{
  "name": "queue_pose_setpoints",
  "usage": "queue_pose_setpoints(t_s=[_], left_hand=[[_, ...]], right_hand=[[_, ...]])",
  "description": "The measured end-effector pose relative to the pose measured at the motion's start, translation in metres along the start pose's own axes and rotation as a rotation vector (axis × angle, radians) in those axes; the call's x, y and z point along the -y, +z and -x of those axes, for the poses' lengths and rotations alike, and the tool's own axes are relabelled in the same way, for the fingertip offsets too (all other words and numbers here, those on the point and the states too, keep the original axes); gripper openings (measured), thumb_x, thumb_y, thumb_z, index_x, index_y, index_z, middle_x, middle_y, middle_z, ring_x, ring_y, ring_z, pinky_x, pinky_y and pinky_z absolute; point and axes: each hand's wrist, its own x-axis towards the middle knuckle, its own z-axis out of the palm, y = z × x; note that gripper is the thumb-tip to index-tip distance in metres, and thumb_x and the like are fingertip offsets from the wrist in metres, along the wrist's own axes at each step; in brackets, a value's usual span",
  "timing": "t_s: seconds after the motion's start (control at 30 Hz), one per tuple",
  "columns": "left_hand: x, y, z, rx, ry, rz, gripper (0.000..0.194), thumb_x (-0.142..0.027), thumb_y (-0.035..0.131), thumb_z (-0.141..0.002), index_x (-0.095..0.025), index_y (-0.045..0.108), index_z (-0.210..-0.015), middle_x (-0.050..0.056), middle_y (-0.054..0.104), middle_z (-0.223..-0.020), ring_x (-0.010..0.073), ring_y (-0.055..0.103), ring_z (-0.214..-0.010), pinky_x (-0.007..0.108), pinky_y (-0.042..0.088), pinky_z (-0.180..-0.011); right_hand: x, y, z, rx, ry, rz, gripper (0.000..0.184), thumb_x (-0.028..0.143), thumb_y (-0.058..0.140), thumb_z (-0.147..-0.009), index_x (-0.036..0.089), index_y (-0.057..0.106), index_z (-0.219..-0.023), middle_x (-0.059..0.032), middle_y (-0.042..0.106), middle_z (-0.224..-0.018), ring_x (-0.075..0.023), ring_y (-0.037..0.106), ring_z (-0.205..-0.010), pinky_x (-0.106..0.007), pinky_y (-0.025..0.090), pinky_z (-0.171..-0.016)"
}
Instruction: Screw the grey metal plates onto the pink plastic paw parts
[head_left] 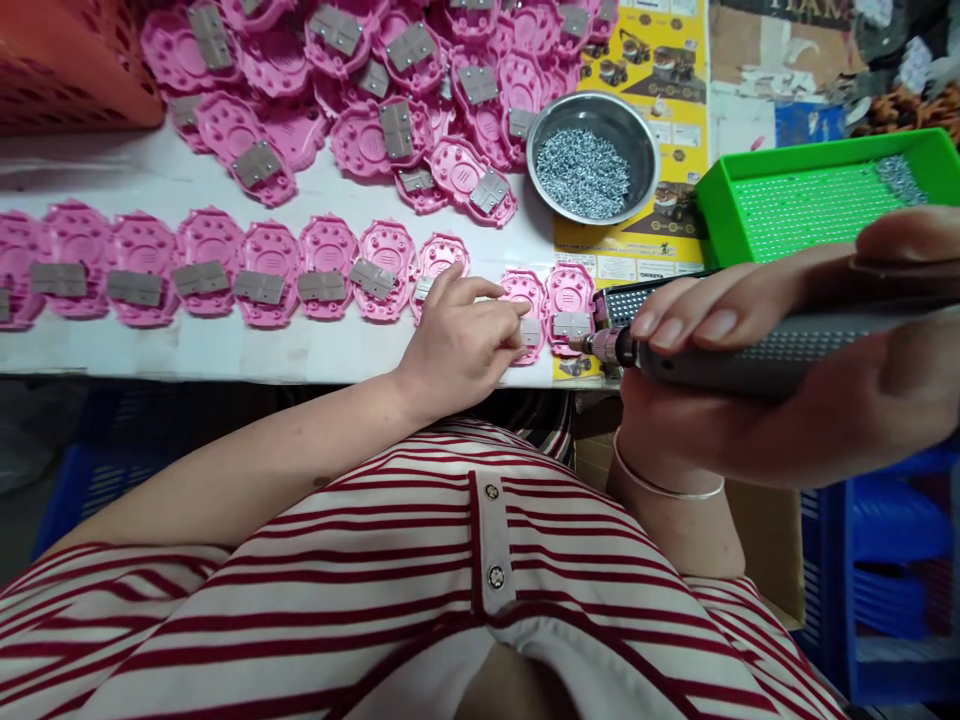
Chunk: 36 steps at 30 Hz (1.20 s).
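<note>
My right hand is wrapped round a grey electric screwdriver whose tip points left at a pink plastic part with a grey metal plate. My left hand rests with curled fingers on the neighbouring pink part near the table's front edge, pressing it down. A row of the same pink parts runs off to the left along the table.
A heap of pink parts fills the back. A steel bowl of screws stands behind the work spot. A green perforated tray sits at the right, an orange basket at the far left, blue crates below.
</note>
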Motion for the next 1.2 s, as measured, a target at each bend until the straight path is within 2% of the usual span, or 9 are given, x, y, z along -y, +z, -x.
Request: queue_pose_setpoints(t_s=[0.07,0.17,0.27,0.37,0.6,0.8,0.87,1.0,1.2], left_hand=[[0.001,0.002,0.000,0.024,0.006,-0.009,0.013,-0.020,0.063,-0.087,-0.020,0.064,-0.074,0.000,0.075,-0.093,0.0234,0.061,-0.104,0.061,0.032,-0.113],[0.000,0.001,-0.001,0.043,0.010,-0.006,0.011,-0.019,0.061,-0.087,-0.020,0.065,-0.077,0.000,0.074,-0.089,0.0232,0.060,-0.103,0.061,0.031,-0.114],[-0.002,-0.002,-0.004,0.077,-0.027,-0.001,0.012,-0.018,0.063,-0.086,-0.020,0.064,-0.075,0.000,0.074,-0.091,0.0228,0.060,-0.102,0.059,0.032,-0.113],[-0.005,-0.005,-0.008,0.127,-0.075,0.015,0.012,-0.018,0.066,-0.085,-0.019,0.063,-0.073,0.000,0.074,-0.090,0.0226,0.060,-0.100,0.057,0.032,-0.113],[-0.007,-0.007,-0.013,0.158,-0.110,0.017,0.014,-0.019,0.069,-0.083,-0.019,0.063,-0.071,0.000,0.074,-0.087,0.0224,0.060,-0.095,0.056,0.034,-0.111],[-0.007,-0.007,-0.013,0.184,-0.085,0.000,0.013,-0.016,0.063,-0.085,-0.020,0.065,-0.073,-0.001,0.072,-0.083,0.0218,0.059,-0.098,0.058,0.029,-0.115],[-0.006,-0.007,-0.013,0.194,-0.078,0.002,0.013,-0.015,0.062,-0.085,-0.021,0.066,-0.074,-0.001,0.072,-0.084,0.0219,0.060,-0.100,0.058,0.028,-0.116],[-0.003,-0.007,-0.013,0.199,-0.098,0.050,0.011,-0.015,0.064,-0.084,-0.022,0.069,-0.077,-0.002,0.073,-0.086,0.0226,0.060,-0.102,0.057,0.029,-0.116],[-0.001,-0.007,-0.014,0.209,-0.132,0.100,0.009,-0.017,0.067,-0.083,-0.023,0.071,-0.077,-0.003,0.073,-0.084,0.0230,0.060,-0.103,0.056,0.028,-0.115]], right_hand=[[-0.005,0.000,0.002,-0.041,-0.054,-0.057,0.018,0.047,0.058,-0.089,0.035,0.064,-0.079,0.0045,0.049,-0.067,-0.0106,0.052,-0.059,-0.030,0.053,-0.058],[-0.014,0.001,-0.001,-0.035,-0.088,-0.084,0.015,0.040,0.062,-0.089,0.032,0.065,-0.077,0.0059,0.054,-0.066,-0.0095,0.056,-0.061,-0.028,0.054,-0.058],[-0.025,0.006,-0.009,-0.074,-0.224,-0.136,0.011,0.036,0.064,-0.087,0.030,0.070,-0.081,0.0074,0.051,-0.056,-0.0068,0.051,-0.049,-0.024,0.049,-0.047],[-0.037,0.014,-0.015,-0.171,-0.325,-0.180,0.010,0.035,0.068,-0.081,0.027,0.071,-0.085,0.0087,0.048,-0.050,-0.0068,0.045,-0.039,-0.026,0.040,-0.037],[-0.046,0.012,-0.016,-0.165,-0.306,-0.158,0.020,0.034,0.074,-0.074,0.021,0.071,-0.089,0.0064,0.052,-0.052,-0.0096,0.051,-0.041,-0.029,0.037,-0.040],[-0.050,0.011,-0.015,-0.176,-0.229,-0.080,0.018,0.039,0.075,-0.077,0.029,0.070,-0.090,0.0056,0.046,-0.056,-0.0101,0.047,-0.042,-0.029,0.038,-0.041],[-0.054,0.012,-0.016,-0.181,-0.247,-0.095,0.019,0.040,0.075,-0.076,0.029,0.070,-0.091,0.0054,0.044,-0.056,-0.0096,0.046,-0.042,-0.029,0.038,-0.040],[-0.057,0.013,-0.017,-0.194,-0.274,-0.106,0.022,0.040,0.076,-0.075,0.027,0.070,-0.092,0.0057,0.044,-0.057,-0.0087,0.050,-0.043,-0.026,0.039,-0.040],[-0.050,0.013,-0.015,-0.195,-0.225,-0.037,0.016,0.042,0.072,-0.076,0.032,0.071,-0.089,0.0050,0.046,-0.061,-0.0082,0.052,-0.045,-0.027,0.042,-0.044]])
